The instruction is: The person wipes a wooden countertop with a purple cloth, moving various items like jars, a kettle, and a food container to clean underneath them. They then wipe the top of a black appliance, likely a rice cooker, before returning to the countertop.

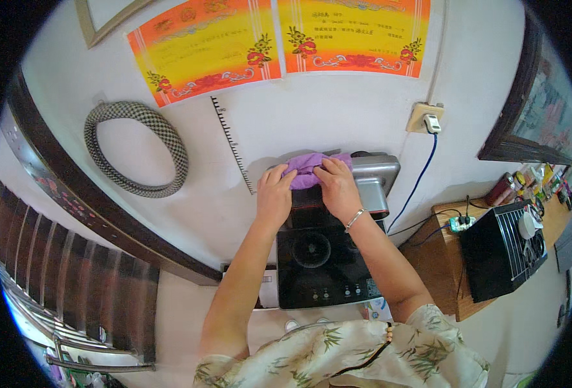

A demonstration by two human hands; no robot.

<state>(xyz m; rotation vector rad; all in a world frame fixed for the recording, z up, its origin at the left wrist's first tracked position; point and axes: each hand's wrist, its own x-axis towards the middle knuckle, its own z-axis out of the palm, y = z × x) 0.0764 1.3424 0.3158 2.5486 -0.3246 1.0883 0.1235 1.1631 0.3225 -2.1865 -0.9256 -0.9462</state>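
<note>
A purple cloth [307,169] lies bunched over the top back part of a black and silver-grey appliance [383,171] by the wall. My left hand [275,199] grips the cloth's left side, its fingertips pressed into the folds. From the right, my right hand [339,193] holds the same cloth, fingers bent over it and a bracelet on the wrist. Below my hands is the appliance's glossy black top [321,275], with a round dark plate [311,249] and small buttons along its near edge. The cloth hides what lies under it.
A blue cord [422,171] runs from a wall socket [423,119] down behind the appliance. To the right, a wooden table [476,304] bears a black rack-topped box [496,252] and several jars. A checkered ring [176,139] hangs at left; stairs [73,278] descend beyond the dark trim.
</note>
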